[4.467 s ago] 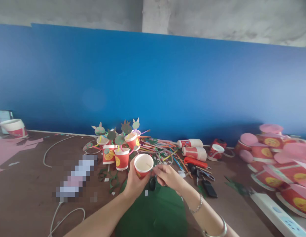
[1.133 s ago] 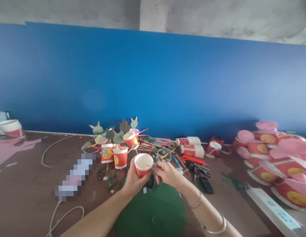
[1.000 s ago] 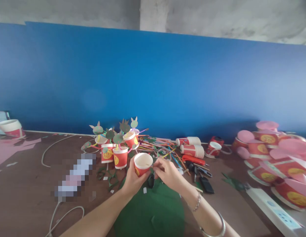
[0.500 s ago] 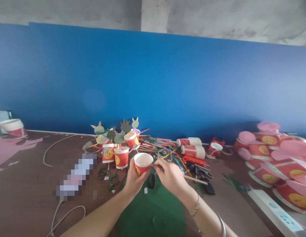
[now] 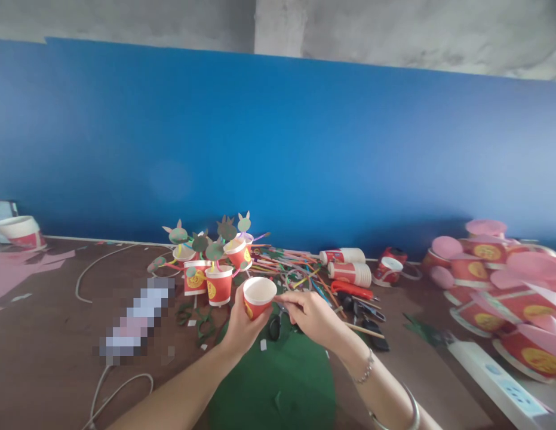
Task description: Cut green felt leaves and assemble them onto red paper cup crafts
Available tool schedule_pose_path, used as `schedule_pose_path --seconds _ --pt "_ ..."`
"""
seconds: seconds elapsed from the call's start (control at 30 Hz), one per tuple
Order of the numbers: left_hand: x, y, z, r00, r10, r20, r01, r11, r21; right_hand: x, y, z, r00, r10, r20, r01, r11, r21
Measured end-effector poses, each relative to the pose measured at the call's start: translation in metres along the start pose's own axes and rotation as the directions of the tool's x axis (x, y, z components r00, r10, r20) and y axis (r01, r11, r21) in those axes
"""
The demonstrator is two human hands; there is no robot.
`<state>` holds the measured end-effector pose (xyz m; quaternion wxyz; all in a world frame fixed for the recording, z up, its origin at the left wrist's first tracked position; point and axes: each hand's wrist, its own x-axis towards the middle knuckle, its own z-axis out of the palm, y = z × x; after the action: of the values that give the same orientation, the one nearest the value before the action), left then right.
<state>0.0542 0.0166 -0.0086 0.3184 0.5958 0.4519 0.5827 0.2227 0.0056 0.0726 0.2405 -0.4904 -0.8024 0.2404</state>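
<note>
My left hand [image 5: 242, 329] is wrapped around a red paper cup [image 5: 258, 303] with a white inside and a yellow emblem, its mouth tilted up towards me. Close against the cup's right side is my right hand [image 5: 314, 318], fingers drawn together and index fingertip by the cup wall. Whatever lies between those fingers is too small or hidden to name. Below the hands lies a round green sheet [image 5: 271, 388], with a black scissor handle [image 5: 275, 327] at its upper edge. Just left stand several red cups [image 5: 218, 286] bearing paper animal heads [image 5: 178, 233] on coloured stems.
A heap of coloured stems [image 5: 295, 263] lies behind the hands. To its right are stacked cups [image 5: 349, 275] on their sides and a red tool [image 5: 352, 290]. Cups with pink discs [image 5: 488, 252] and a white power strip [image 5: 499, 379] occupy the right; a blue partition [image 5: 278, 149] rises behind.
My right hand has turned flatter, its index finger now stretched towards the cup's side. The left hand keeps its hold on the cup. The whole view has shifted slightly.
</note>
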Motion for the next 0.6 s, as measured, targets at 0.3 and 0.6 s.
schedule_pose_path --seconds 0.3,0.6 --pt "-0.002 0.001 0.003 1.0 0.0 0.02 0.001 1.0 -0.031 0.005 -0.002 0.023 0.991 0.035 -0.13 -0.026 0.997 0.068" --pt "0.001 0.003 0.0 0.998 -0.057 0.019 0.059 0.993 -0.102 0.005 0.006 0.005 0.999 -0.036 -0.035 0.039 0.994 0.103"
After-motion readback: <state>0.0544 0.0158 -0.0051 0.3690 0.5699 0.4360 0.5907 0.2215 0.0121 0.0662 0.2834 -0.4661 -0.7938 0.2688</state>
